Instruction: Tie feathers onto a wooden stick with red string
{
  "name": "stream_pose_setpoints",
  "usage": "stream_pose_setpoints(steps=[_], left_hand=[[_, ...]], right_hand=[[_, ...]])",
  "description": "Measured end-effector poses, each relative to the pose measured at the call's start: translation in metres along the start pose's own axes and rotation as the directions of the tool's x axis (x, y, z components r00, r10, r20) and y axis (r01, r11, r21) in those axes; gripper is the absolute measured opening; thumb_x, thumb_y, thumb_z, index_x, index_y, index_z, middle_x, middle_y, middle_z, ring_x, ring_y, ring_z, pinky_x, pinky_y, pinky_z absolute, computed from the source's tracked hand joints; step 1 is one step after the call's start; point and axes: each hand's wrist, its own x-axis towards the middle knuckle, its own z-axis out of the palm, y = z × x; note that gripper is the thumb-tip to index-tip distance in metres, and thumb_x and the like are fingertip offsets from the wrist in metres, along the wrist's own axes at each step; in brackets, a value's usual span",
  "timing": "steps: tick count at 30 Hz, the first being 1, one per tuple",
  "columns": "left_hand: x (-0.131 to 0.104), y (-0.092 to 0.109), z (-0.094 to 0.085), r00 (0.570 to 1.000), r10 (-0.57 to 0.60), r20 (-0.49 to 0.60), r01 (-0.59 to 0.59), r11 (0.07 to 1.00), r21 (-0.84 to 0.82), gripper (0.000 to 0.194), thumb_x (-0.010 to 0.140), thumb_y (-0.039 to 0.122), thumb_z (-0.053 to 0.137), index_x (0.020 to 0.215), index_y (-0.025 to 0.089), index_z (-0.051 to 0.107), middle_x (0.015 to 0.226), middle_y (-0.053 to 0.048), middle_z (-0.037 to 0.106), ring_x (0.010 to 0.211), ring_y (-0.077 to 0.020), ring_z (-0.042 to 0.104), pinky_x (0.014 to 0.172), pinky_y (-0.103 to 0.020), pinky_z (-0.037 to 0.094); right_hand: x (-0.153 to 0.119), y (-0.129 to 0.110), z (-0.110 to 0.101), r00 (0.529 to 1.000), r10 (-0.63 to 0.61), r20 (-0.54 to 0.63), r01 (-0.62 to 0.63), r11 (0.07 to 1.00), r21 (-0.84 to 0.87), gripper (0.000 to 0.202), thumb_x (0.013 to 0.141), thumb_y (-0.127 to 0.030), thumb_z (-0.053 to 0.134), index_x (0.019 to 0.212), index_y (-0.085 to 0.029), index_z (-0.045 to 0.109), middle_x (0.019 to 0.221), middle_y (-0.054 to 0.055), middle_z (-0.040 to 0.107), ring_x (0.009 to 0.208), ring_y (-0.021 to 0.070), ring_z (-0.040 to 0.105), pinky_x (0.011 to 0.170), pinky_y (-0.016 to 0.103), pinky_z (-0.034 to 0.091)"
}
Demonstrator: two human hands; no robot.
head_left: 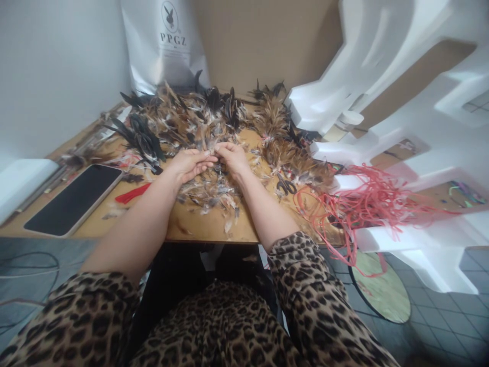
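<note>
Taking the phone as landmark, both hands are to its right and slightly farther back: the left hand and right hand nearly meet, thumbs and forefingers pinching a small feather tuft. Its lower end is hidden by the fingertips, and blur keeps any binding there from being made out. Brown and dark feathers lie heaped behind the tuft, right of and beyond the phone, overlapping so that single ones are hard to tell apart; loose feather scraps lie under the hands, partly covered by them. Farther right of the phone, past the right forearm, dark scissors are partly lost among feathers, and a tangle of red strips hangs past the surface onto white foam, which the frame cuts off. A silvery bag, cropped at the top, stands behind the heap, beyond the phone and to its right. The phone's near corner sits close to the surface's front edge; right of it, a narrow bare strip runs along that edge between the forearms.
</note>
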Motion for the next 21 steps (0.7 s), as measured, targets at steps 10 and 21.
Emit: stream_pose_setpoints(steps=[10,21], left_hand=[[-0.001,0.001,0.001,1.0,-0.007,0.019,0.008,0.999,-0.031,0.008,0.076,0.006,0.066,0.069,0.002,0.065,0.061,-0.009,0.067,0.045,-0.0068,0.059,0.041,-0.011,0.045],[0.002,0.003,-0.002,0.988,0.106,-0.116,-0.107,0.994,-0.004,0.008,0.076,0.01,0.067,0.072,0.006,0.062,0.065,-0.008,0.068,0.048,-0.0056,0.06,0.042,-0.01,0.044]], right_hand=[[-0.001,0.006,0.004,0.985,-0.172,0.022,0.173,0.965,-0.199,0.019,0.068,-0.032,0.07,0.076,-0.016,0.065,0.071,-0.002,0.066,0.066,0.0089,0.057,0.075,0.024,0.048],[0.005,-0.028,-0.049,0.985,-0.164,-0.044,0.016,0.347,-0.938,0.02,0.077,-0.023,0.053,0.074,-0.013,0.069,0.076,0.009,0.069,0.079,0.019,0.063,0.081,0.03,0.047]])
